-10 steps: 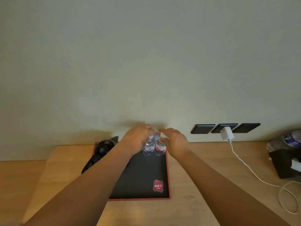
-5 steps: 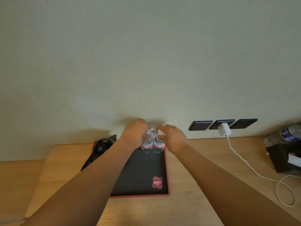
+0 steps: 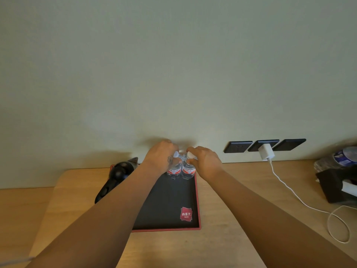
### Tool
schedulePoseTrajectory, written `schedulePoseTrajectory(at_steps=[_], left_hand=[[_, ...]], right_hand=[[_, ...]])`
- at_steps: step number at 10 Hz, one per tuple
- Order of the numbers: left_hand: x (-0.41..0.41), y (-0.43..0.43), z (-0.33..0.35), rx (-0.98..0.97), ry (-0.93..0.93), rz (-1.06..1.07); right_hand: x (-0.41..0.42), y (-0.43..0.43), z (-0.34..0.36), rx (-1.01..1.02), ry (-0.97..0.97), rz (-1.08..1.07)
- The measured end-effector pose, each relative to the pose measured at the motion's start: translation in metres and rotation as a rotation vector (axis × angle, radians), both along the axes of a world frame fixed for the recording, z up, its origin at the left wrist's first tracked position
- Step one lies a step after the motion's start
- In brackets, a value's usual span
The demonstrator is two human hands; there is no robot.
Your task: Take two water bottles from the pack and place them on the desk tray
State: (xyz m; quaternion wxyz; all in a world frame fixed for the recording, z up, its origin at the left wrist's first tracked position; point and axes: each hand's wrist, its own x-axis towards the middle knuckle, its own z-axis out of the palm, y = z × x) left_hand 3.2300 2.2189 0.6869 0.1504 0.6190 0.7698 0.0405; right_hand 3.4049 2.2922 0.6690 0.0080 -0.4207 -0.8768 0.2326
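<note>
Two small clear water bottles with red-and-white labels stand upright side by side at the far right corner of the black, red-rimmed desk tray (image 3: 197,202). My left hand (image 3: 161,155) is closed around the upper part of the left bottle (image 3: 173,172). My right hand (image 3: 205,161) grips the right bottle (image 3: 188,171) near its white cap. Both bottles touch each other and rest on the tray. The water bottle pack is not in view.
A black kettle (image 3: 117,176) lies along the tray's left side. Dark wall sockets (image 3: 238,147) hold a white charger (image 3: 266,151) whose cable (image 3: 301,200) loops over the wooden desk. A black box (image 3: 336,186) and a plastic bottle (image 3: 345,157) sit far right.
The view shifted slightly; both hands stayed on the bottles at the tray's far end, with the bottles settling a little closer to the wall.
</note>
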Motion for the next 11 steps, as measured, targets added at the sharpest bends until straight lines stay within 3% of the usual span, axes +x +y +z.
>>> schedulePoseTrajectory(at_steps=[8, 9, 10, 11], left_hand=[[0.005, -0.012, -0.004, -0.010, -0.092, 0.063], [0.007, -0.022, 0.001, 0.022, -0.172, 0.077], [0.004, -0.037, 0.012, 0.122, -0.188, 0.063], [0.001, -0.049, 0.023, 0.189, -0.062, 0.096]], right_hand=[[0.003, 0.001, 0.003, -0.002, -0.019, 0.041], [0.006, 0.001, 0.003, -0.032, -0.009, 0.030], [0.014, -0.002, 0.006, 0.034, 0.010, 0.030], [0.019, -0.006, 0.013, 0.171, 0.040, 0.071]])
